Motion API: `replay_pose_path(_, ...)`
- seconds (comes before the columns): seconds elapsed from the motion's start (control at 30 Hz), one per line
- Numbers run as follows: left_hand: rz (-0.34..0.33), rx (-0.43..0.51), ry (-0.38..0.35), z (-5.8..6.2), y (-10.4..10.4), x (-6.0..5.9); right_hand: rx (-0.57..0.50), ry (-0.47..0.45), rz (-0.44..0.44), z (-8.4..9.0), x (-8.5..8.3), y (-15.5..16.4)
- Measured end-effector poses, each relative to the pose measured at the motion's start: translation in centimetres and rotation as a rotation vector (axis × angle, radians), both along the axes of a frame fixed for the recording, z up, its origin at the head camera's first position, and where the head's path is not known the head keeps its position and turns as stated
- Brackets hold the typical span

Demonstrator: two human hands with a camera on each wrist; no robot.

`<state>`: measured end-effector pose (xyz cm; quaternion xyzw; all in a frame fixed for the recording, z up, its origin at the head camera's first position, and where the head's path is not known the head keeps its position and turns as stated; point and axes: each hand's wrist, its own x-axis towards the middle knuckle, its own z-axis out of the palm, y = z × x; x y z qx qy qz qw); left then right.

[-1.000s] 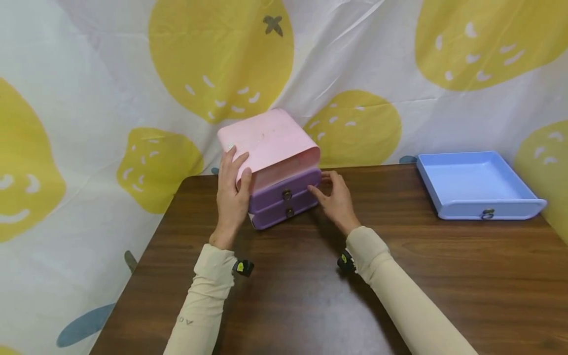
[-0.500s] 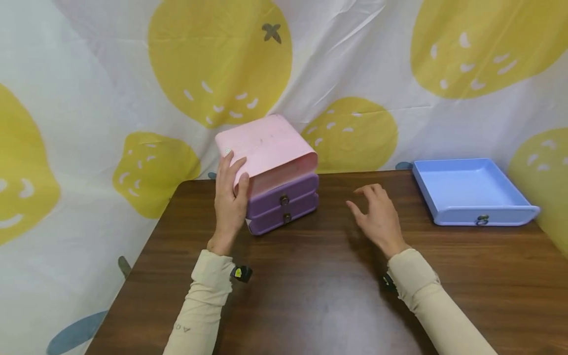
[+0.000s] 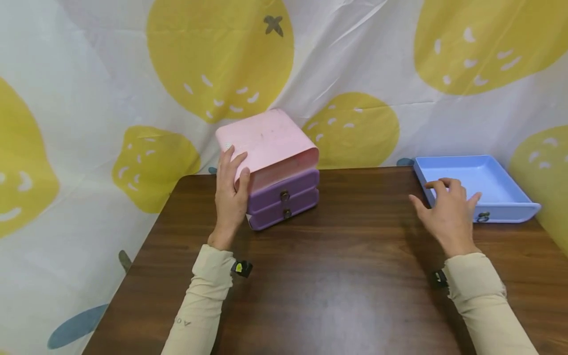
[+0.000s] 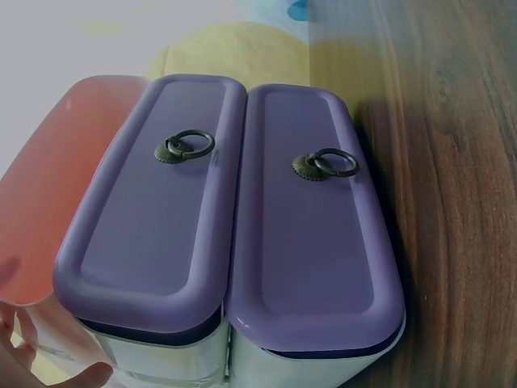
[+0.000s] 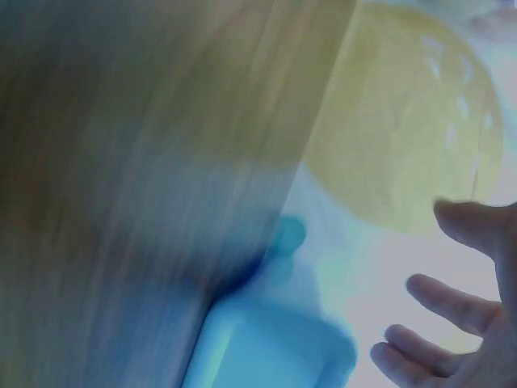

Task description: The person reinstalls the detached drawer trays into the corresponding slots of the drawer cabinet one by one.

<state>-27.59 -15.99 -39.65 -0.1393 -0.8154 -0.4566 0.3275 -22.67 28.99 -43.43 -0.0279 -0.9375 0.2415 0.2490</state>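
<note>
Right hand [image 3: 448, 217] has been moved near the blue drawer [image 3: 483, 180], fingers loosely parted.
Pink case [image 3: 270, 138], at nine o'clock from that drawer, is touched by the left hand [image 3: 230, 199], fingers extended.

The head camera looks forward and down across the wood-grain table [image 3: 333, 276] to the fruit-print cloth [image 3: 355, 44]; the left wrist camera faces the purple drawer fronts [image 4: 153, 234] closely, turned sideways; the right wrist camera, tilted, takes in the blue drawer [image 5: 266, 356] low in view; the head view shares both.
</note>
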Motion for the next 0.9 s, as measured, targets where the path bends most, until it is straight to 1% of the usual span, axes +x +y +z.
replay_pose_path(0.1, -0.003, -0.001, -0.001, 0.0, 0.1, -0.1, 0.028, -0.094, -0.025, -0.2, 0.5, 2.4)
replay_pose_path(0.27, -0.005, -0.002, 0.001, 0.3, 0.3, -0.1, 0.084, -0.195, -0.004, -0.8, 1.3, 5.5)
replay_pose_path(0.37, -0.004, 0.005, 0.008, 0.4, 0.3, -0.1, 0.103, -0.189, 0.026, -1.2, 1.5, 6.4)
replay_pose_path(0.5, -0.003, 0.011, 0.016, 0.2, 0.2, -0.1, 0.132, -0.145, 0.056, -1.6, 1.6, 6.6)
replay_pose_path(0.6, -0.002, 0.011, 0.017, 0.1, 0.1, -0.1, 0.150, -0.149, 0.062, -1.7, 1.5, 6.4)
replay_pose_path(0.73, 0.001, 0.009, 0.012, 0.0, 0.1, 0.0, 0.178, -0.158, 0.058, -1.8, 1.6, 5.6)
replay_pose_path(0.9, 0.010, 0.002, 0.007, 0.0, 0.0, 0.1, 0.225, -0.135, 0.071, -1.6, 1.7, 3.6)
